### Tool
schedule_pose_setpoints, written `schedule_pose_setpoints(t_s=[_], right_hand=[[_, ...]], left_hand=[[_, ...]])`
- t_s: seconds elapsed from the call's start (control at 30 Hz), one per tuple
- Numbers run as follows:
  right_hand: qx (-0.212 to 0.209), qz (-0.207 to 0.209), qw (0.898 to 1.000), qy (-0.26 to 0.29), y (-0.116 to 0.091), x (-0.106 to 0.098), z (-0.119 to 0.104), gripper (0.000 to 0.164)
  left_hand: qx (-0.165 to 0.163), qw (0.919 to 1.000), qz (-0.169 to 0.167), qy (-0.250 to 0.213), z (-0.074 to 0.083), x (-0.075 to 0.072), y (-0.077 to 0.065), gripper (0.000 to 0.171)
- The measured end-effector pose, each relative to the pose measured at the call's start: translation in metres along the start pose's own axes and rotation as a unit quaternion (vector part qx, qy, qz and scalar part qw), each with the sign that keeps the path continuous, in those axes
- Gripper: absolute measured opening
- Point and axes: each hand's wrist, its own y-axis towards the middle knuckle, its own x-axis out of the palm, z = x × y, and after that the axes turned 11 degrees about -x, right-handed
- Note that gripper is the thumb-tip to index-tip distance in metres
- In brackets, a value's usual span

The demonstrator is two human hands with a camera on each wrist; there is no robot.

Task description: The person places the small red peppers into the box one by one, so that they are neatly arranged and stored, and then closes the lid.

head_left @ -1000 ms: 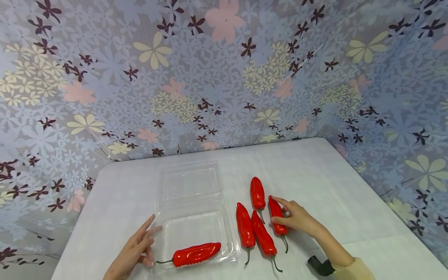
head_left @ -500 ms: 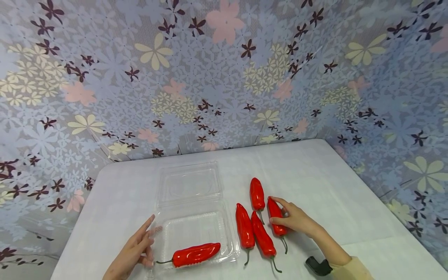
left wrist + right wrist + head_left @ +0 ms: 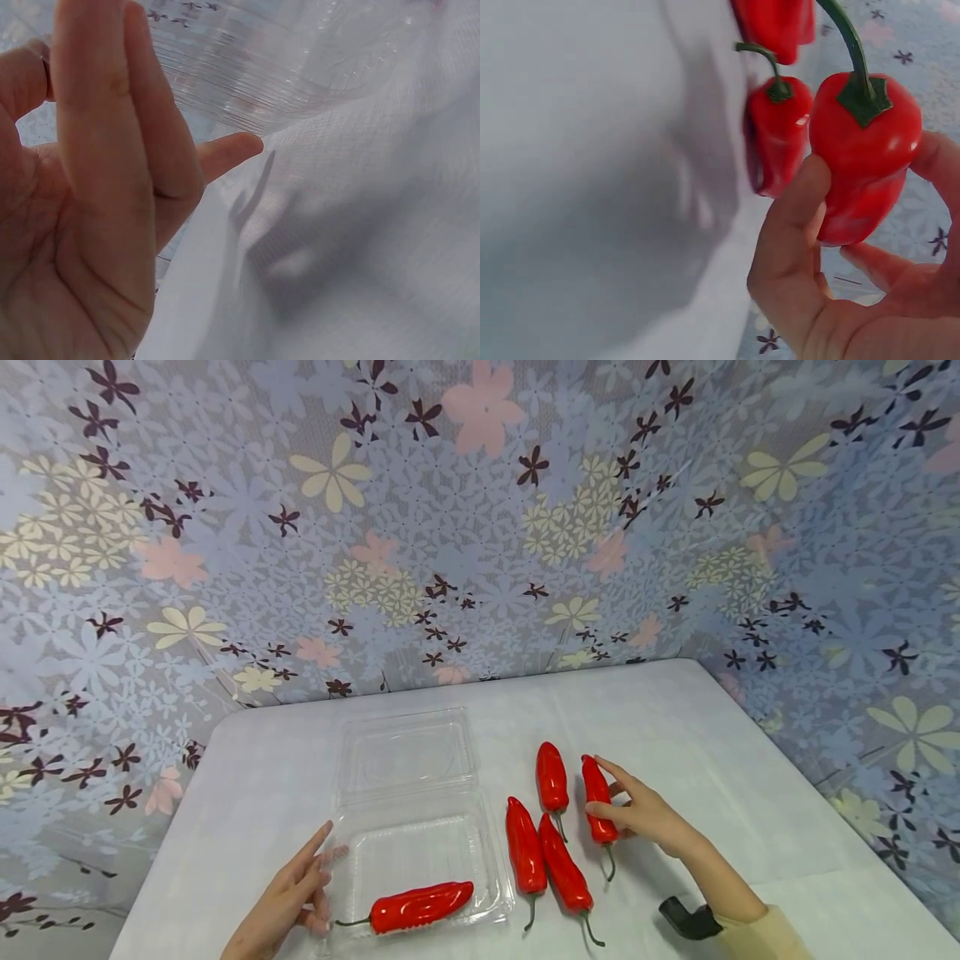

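Note:
My right hand [image 3: 645, 814] pinches a red pepper [image 3: 597, 800] between thumb and fingers. The right wrist view has this pepper [image 3: 864, 161] held off the cloth, its green stem pointing up in that picture. At the left side of a clear plastic clamshell container [image 3: 420, 852], my left hand [image 3: 279, 897] rests with fingers extended. In the left wrist view those fingers [image 3: 97, 112] stand beside the ribbed clear wall [image 3: 247, 82]; whether they press on it I cannot tell. One red pepper [image 3: 422, 907] lies along the container's near side.
Three more red peppers lie between container and right hand: one farther back [image 3: 552, 777], two side by side [image 3: 527, 847] nearer. The container's lid [image 3: 408, 752] lies folded back. A black curved object [image 3: 686, 918] is at the right wrist. Flowered cloth [image 3: 480, 527] hangs behind the white table.
The pepper in my right hand has come up off the table, shifting slightly farther back and right. My left hand and the other peppers stay put.

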Motion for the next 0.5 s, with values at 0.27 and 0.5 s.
schedule_pose_setpoints(t_s=[0.27,0.5], right_hand=[[-0.014,0.022,0.999,0.037,0.005,-0.007,-0.018,0.087],[-0.034,0.012,0.996,0.086,0.003,-0.006,-0.031,0.086]], left_hand=[[0.005,0.9999,-0.007,0.008,0.001,0.0,-0.001,0.069],[0.003,0.9999,-0.011,0.01,0.001,0.001,-0.001,0.07]])
